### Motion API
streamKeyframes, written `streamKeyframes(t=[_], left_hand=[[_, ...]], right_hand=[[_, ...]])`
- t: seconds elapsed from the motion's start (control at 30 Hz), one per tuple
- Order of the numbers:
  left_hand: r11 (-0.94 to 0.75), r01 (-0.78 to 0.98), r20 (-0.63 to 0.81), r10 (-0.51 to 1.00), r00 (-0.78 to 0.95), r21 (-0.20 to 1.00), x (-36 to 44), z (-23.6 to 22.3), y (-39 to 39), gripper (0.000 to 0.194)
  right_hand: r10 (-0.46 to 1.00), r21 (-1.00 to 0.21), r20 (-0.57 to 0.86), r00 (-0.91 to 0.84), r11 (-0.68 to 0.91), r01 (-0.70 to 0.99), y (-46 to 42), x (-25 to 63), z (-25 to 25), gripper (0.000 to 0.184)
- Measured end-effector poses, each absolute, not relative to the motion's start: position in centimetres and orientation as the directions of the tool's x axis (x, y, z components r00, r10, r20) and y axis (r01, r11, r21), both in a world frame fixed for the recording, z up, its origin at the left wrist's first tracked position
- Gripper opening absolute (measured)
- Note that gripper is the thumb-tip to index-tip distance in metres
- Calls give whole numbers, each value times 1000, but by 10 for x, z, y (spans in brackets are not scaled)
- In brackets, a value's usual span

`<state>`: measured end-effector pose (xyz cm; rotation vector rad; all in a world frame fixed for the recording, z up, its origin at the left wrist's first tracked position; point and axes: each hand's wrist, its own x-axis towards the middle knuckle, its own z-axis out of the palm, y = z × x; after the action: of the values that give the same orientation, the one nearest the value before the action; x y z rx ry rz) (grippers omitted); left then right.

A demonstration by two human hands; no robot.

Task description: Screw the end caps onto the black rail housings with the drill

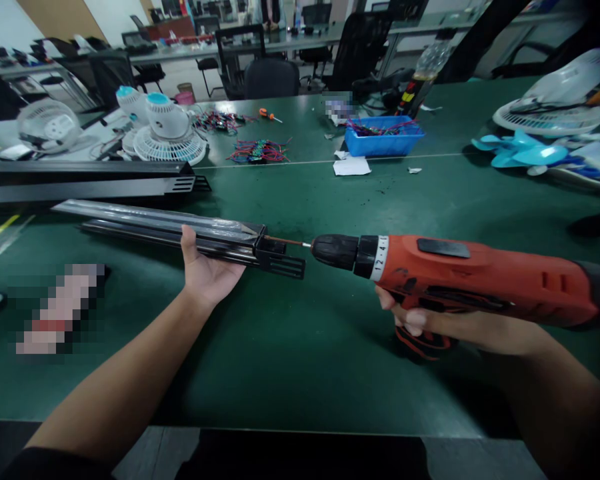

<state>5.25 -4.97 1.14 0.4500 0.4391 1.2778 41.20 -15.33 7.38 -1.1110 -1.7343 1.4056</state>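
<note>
The bit of the red cordless drill (460, 277) meets the end of the long black housing (190, 235) lying on the green table (300, 360), so the screw looks only partly driven; how deep it sits is too small to tell. The left hand (207, 270) cups the housing from below, fingers hidden behind it. The right hand (420, 320) wraps tight around the drill's grip.

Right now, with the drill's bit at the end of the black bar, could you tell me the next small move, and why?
Probably steady the black bar with the left hand while the right hand squeezes the drill: its bit already meets the bar's end.
</note>
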Motion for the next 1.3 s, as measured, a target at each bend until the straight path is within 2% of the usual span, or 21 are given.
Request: streamKeyframes(t=[0.17, 0.47, 0.63, 0.83, 1.0, 1.17, 1.3], left_hand=[[234, -796, -64, 969, 240, 559, 52, 12, -50, 57], [220, -810, -47, 971, 233, 544, 52, 10, -49, 53], [230, -817, -61, 970, 234, 529, 52, 9, -49, 55], [232, -819, -52, 969, 241, 525, 51, 7, -49, 55], [240, -824, -52, 967, 249, 514, 50, 6, -48, 54], [233, -801, -68, 969, 236, 552, 51, 7, -48, 59], [232, -794, -72, 970, 233, 562, 51, 8, -47, 58]], right_hand=[[883, -988, -62, -466, 13, 155, -151, 414, 69, 27], [881, -975, -53, -469, 56, 216, -153, 413, 72, 22], [879, -977, -101, -467, 0, 212, -154, 412, 74, 25], [876, -971, -46, -480, 73, 226, -152, 412, 75, 21], [863, -985, -49, -503, 42, 169, -150, 412, 73, 19], [868, -987, -80, -490, -1, 159, -147, 412, 73, 24], [877, -990, -48, -477, 21, 138, -145, 414, 71, 24]])
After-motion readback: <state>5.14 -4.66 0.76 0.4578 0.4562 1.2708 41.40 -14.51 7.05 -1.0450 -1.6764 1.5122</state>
